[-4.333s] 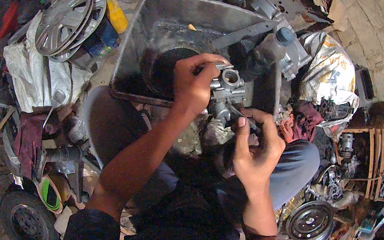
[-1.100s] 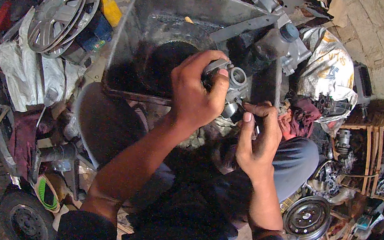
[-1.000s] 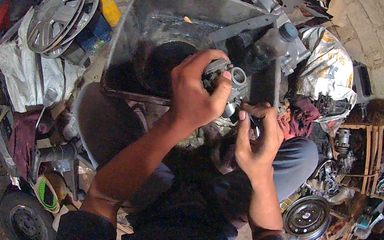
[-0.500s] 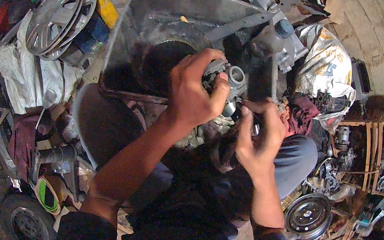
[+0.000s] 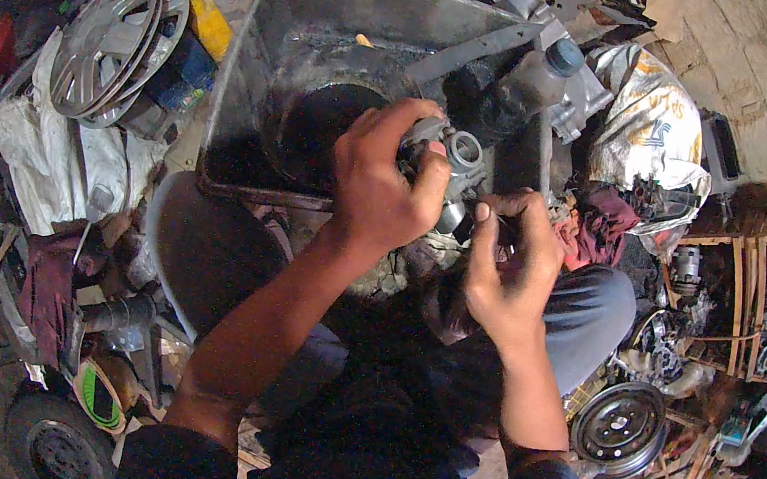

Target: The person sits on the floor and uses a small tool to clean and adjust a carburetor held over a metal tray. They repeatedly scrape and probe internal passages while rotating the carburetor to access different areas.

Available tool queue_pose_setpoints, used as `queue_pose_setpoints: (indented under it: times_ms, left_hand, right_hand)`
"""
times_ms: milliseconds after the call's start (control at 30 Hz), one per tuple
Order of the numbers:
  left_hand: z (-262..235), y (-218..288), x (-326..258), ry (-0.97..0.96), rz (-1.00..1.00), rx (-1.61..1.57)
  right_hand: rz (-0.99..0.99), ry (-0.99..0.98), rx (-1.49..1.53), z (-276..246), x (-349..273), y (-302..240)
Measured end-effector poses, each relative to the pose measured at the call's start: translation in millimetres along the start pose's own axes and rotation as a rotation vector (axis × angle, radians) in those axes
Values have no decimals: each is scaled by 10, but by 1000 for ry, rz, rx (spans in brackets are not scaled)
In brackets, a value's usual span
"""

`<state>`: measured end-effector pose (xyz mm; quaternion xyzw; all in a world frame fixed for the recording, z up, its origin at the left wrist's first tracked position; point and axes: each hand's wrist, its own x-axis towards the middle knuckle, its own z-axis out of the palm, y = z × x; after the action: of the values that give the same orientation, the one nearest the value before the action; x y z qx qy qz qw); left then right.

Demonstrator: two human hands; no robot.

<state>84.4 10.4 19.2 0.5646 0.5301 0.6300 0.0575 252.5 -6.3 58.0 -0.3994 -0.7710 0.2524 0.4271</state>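
My left hand (image 5: 386, 174) is wrapped round a grey metal carburetor (image 5: 466, 155), its thumb lying along the near side and the round opening facing up. The carburetor is over the near rim of a large grey tub (image 5: 271, 3). At its lower right side, the thumb and forefinger of my right hand (image 5: 517, 262) are pinched together, close to or touching it. Whatever is between those fingertips is too small to make out. Inside the tub lie a dark round pan (image 5: 323, 118), a flat metal bar (image 5: 470, 54) and a clear bottle with a blue cap (image 5: 538, 73).
Hubcaps (image 5: 106, 46) lean beside a yellow container (image 5: 205, 19) at the left. A white sack (image 5: 652, 122) and a dark red cloth (image 5: 606, 223) are to the right. Lower right lies a black wheel rim (image 5: 617, 429); a tyre (image 5: 55, 441) is lower left.
Both hands and the carburetor have shifted slightly left. My right thumb and forefinger have moved closer together at the carburetor's side. The left hand keeps its hold.
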Motion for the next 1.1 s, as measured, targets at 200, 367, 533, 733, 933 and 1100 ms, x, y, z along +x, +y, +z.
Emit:
queue_pose_setpoints:
  times_ms: [200, 367, 533, 733, 933, 1100]
  left_hand:
    - [9, -11, -4, 14, 18, 6]
    - [22, -32, -10, 24, 21, 22]
    - [11, -2, -13, 3, 2, 38]
    - [-8, 11, 2, 3, 15, 80]
    - [11, -37, -26, 15, 17, 77]
    - [8, -16, -28, 18, 25, 121]
  right_hand:
    - [59, 9, 4, -26, -22, -24]
    - [-3, 3, 17, 35, -51, -24]
    - [-27, -2, -56, 41, -71, -12]
    - [145, 175, -56, -100, 25, -67]
    - [53, 199, -49, -61, -5, -84]
    - [-7, 173, -115, 33, -33, -72]
